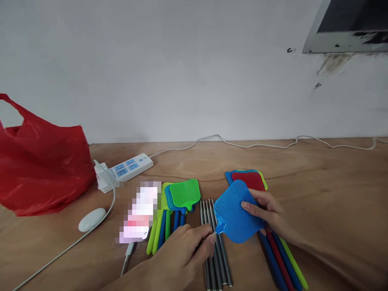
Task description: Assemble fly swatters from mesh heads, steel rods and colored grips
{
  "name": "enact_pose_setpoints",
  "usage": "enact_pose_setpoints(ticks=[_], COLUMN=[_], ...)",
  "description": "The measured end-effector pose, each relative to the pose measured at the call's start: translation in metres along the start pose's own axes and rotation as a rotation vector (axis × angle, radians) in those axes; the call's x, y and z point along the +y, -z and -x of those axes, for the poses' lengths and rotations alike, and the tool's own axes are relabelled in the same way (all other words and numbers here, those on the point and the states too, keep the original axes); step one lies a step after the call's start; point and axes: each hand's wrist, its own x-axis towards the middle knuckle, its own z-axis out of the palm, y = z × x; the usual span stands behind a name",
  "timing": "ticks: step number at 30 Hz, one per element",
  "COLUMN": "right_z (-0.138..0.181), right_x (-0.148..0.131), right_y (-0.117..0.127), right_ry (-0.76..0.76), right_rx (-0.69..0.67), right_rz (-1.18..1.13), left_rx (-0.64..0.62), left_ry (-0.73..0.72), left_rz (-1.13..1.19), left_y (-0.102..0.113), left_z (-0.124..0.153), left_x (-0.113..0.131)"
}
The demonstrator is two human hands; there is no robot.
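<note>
- One blue swatter head (232,206) is up over the counter (188,161), btwn 2 swatter piles.
- Your L hand (188,250) pinches a thin metal rod (215,233) at its neck.
- Your R hand (266,210) grips its R side, thumb on top.
- Loose rods (216,264) lie below, nr your L fingers.

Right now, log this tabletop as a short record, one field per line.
Left hand: pinches a thin metal rod at the neck of the blue swatter head
Right hand: holds the blue swatter head, thumb on its face
Between the piles: several metal rods, lying side by side
Left pile: swatters, green one on top
Right pile: swatters, red one showing
Far left: red bag, white power strip, white mouse-like object
Surface: wooden table
</note>
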Motion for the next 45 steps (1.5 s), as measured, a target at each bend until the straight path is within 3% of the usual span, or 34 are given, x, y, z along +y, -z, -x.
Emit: enact_pose_setpoints(ticks=[6,8,10,12,16,26,37,45], right_z=[-0.001,-0.001,-0.001,-0.001,-0.008,-0.067,-0.116,-0.114], right_x=[0.007,0.005,0.004,0.003,0.007,0.008,0.026,0.027], right_y=[0.006,0.02,0.037,0.05,0.047,0.018,-0.011,-0.013], right_ry=[0.02,0.016,0.057,0.057,-0.051,0.006,-0.043,0.102], right_rx=[-0.04,0.055,0.347,0.474,0.26,-0.031,-0.1,-0.087], right_rz=[0.05,0.043,-0.002,0.01,0.113,0.02,0.058,0.274], left_rx=[-0.023,-0.025,-0.006,0.083,0.125,0.067,0.055,0.055], left_ry=[0.003,0.018,0.045,0.087,0.113,0.16,0.201,0.198], left_rz=[-0.104,-0.113,-0.081,-0.027,0.018,-0.042,-0.041,0.024], left_y=[-0.003,-0.001,0.001,0.001,-0.003,0.01,0.009,0.01], left_z=[-0.001,0.004,0.011,0.016,0.015,0.007,0.006,0.007], left_x=[0.0,-0.002,-0.007,-0.013,-0.021,-0.014,-0.033,-0.035])
